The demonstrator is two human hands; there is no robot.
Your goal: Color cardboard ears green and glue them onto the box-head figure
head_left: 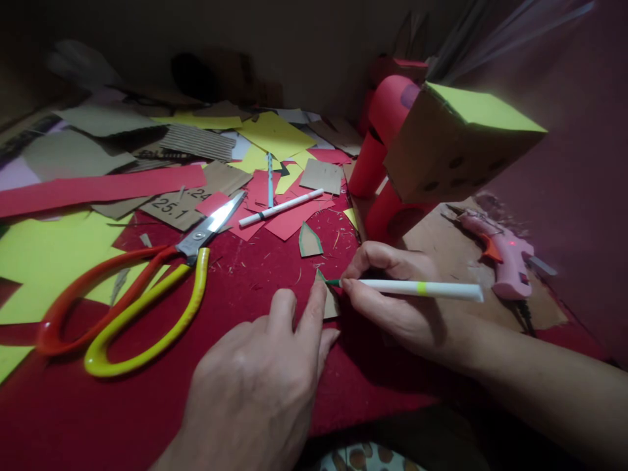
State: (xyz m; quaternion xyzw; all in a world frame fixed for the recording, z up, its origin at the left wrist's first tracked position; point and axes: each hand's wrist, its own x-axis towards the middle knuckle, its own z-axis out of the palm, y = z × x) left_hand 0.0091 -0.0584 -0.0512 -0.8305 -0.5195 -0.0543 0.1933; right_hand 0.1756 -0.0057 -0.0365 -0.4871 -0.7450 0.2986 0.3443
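Observation:
My right hand [392, 288] is closed in a pinch round a white felt-tip pen [432, 288] with a yellow-green band. Its green tip touches the edge of a small pointed cardboard piece [331, 307] on the red tabletop. With the index fingertip, my left hand [265, 366] presses that piece down, covering part of it; the thumb lies close beside it. Green colour shows along the piece's upper edge. Just beyond lies a second pointed cardboard piece [311, 242], its rim outlined in green.
Large scissors [189, 252] with red and yellow handles lie open at left. Behind them are cardboard and coloured paper scraps [275, 134] and a white pen [282, 207]. A red tube-and-box figure [432, 150] stands at right, near a pink glue gun [505, 255] on cardboard.

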